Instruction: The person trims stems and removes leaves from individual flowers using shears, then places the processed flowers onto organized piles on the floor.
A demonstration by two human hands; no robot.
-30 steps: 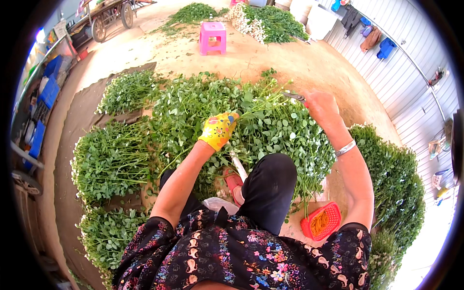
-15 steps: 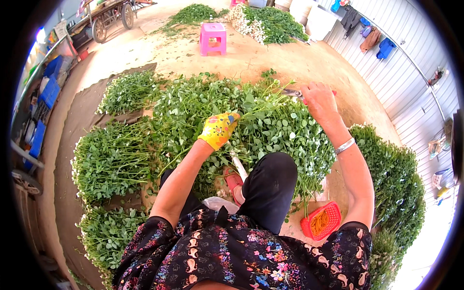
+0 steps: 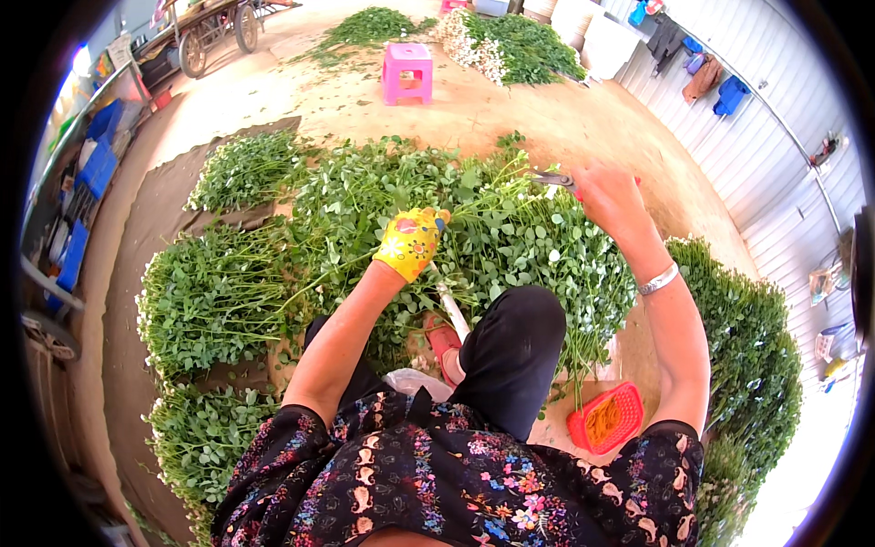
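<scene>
My left hand (image 3: 412, 244), in a yellow flowered glove, is closed around green leafy flower stems (image 3: 483, 205) that reach right toward the shears. My right hand (image 3: 609, 193), bare, grips red-handled shears (image 3: 552, 180), whose blades are by the stem tops with small white buds. A broad heap of leafy stems (image 3: 383, 178) lies in front of me. A white pole (image 3: 451, 310) stands between my legs, partly hidden below my gloved hand. A red basket (image 3: 605, 417) holding thin orange bands sits by my right leg.
Bundles of white-budded stems lie left (image 3: 210, 301) on dark cloth and right (image 3: 734, 356). Beyond are a pink stool (image 3: 406, 68), more flower piles (image 3: 510, 46), and a cart (image 3: 191, 55). Blue crates (image 3: 96, 164) line the left; a corrugated wall (image 3: 729, 155) is right.
My left hand has turned slightly while staying on the stems. My right hand and shears have shifted slightly at the stem tops; the fingers rose a little, then lowered.
</scene>
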